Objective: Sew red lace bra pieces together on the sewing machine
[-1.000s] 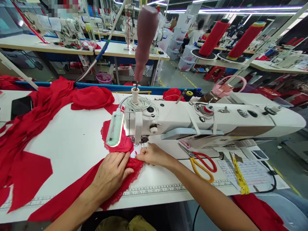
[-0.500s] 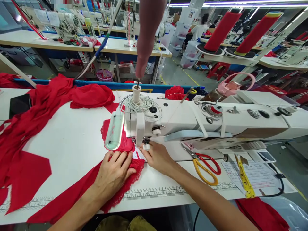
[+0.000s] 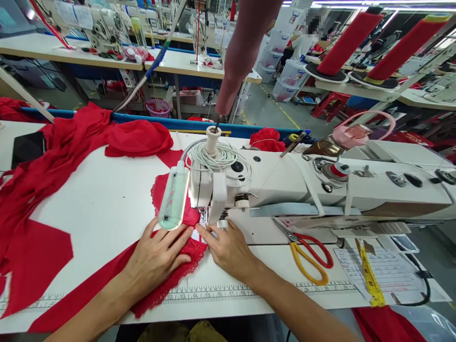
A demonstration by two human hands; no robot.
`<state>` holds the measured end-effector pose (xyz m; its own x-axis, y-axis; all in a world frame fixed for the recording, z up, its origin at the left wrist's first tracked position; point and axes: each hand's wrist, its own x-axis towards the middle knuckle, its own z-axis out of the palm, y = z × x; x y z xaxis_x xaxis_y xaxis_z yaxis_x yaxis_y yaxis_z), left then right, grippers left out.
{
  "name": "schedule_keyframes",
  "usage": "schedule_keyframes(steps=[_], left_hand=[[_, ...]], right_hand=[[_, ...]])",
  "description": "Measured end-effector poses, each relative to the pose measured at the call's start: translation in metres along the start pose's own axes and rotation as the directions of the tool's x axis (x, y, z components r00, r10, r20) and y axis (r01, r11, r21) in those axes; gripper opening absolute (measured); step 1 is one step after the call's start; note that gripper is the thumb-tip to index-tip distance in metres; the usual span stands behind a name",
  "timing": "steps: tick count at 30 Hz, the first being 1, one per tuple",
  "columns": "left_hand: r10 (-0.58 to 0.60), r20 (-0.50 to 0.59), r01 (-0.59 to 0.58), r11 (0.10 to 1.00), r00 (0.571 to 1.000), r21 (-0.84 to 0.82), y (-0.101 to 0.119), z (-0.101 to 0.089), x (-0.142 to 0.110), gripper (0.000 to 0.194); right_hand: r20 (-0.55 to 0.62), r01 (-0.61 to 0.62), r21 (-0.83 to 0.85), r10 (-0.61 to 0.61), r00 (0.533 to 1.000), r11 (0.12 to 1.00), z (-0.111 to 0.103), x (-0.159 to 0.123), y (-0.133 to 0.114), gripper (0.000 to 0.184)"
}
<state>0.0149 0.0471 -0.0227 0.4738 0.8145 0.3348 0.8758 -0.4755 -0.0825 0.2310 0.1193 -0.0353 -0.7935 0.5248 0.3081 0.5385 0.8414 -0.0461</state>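
My left hand [image 3: 156, 254] lies palm down with fingers stretched over red lace-edged fabric [image 3: 188, 261], pressing it to the table left of the needle area. My right hand [image 3: 228, 247] is by the presser foot [image 3: 202, 210] of a white sewing machine [image 3: 278, 175]. Its index finger reaches to the fabric beside a small white patterned piece [image 3: 195, 235]; its other fingers are apart and partly hidden behind the machine's knob [image 3: 222, 224]. A lit lamp [image 3: 174, 197] hangs over my left fingertips, hiding part of the fabric.
Scissors [image 3: 308, 256] with red and yellow handles lie right of my hand, near a yellow tape measure [image 3: 370, 275] on a written paper [image 3: 345, 266]. Red cloth [image 3: 46, 175] is heaped at left by a black phone-like object [image 3: 28, 148]. A printed ruler [image 3: 228, 292] runs along the front edge.
My right hand has shifted slightly, its index finger now extended toward the white piece. My left hand and the fabric have slid slightly left. The camera view has shifted too.
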Motion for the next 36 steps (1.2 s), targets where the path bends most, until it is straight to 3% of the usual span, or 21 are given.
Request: schedule_keyframes(steps=[5,14,18,22,30,36], left_hand=[[-0.030,0.002,0.030,0.999,1.000,0.034,0.006,-0.003,0.002,0.048],[-0.067,0.034,0.070,0.995,0.997,-0.077,0.005,-0.006,0.005,0.053],[-0.190,0.048,0.196,0.945,0.981,-0.263,0.008,-0.010,0.016,0.035],[-0.271,0.069,0.272,0.847,0.960,-0.456,0.008,0.000,0.025,0.024],[-0.358,0.152,0.382,0.758,0.921,-0.528,-0.002,0.012,0.025,0.009],[-0.379,0.091,0.369,0.774,0.921,-0.514,0.002,0.014,0.025,0.012]], right_hand=[[-0.039,-0.015,0.005,0.016,0.999,1.000,-0.001,-0.001,-0.002,0.048],[-0.035,-0.028,0.055,0.029,0.999,0.998,-0.001,-0.001,-0.001,0.044],[-0.018,-0.044,0.097,0.045,0.999,0.994,-0.002,0.000,0.001,0.041],[-0.040,-0.041,0.120,0.046,0.998,0.992,-0.004,0.001,0.002,0.040],[-0.069,-0.031,0.172,0.043,0.997,0.985,-0.008,-0.002,0.006,0.042],[-0.125,0.163,0.256,-0.135,0.983,0.953,-0.019,-0.002,0.013,0.030]])
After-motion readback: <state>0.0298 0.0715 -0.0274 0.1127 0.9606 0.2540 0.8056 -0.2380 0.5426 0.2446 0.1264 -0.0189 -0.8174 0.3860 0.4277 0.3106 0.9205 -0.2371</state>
